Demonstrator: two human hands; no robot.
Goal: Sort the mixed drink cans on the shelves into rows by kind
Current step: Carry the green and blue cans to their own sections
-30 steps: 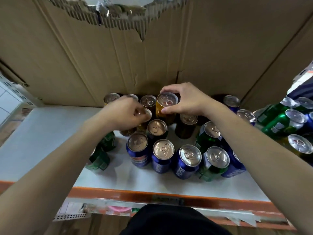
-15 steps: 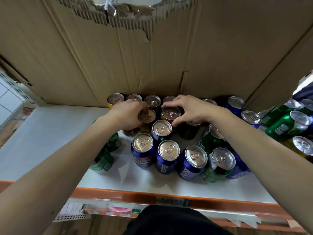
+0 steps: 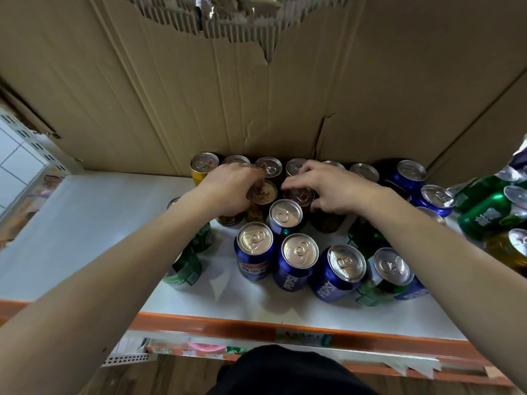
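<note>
Gathering like cans, seemingly for a row at twelve o'clock on the shelf (image 3: 85, 223), the left hand (image 3: 228, 192) curls its fingers round a gold can (image 3: 263, 195) while the right hand (image 3: 333, 192) pinches the neighbouring can (image 3: 299, 196); blue cans (image 3: 299, 252) wait at six o'clock.

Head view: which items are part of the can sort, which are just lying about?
Job: Pepsi cans, green cans, brown-gold cans, left hand, right hand.
Lying about: cardboard backing, shelf-edge label, paper scraps below shelf.
</note>
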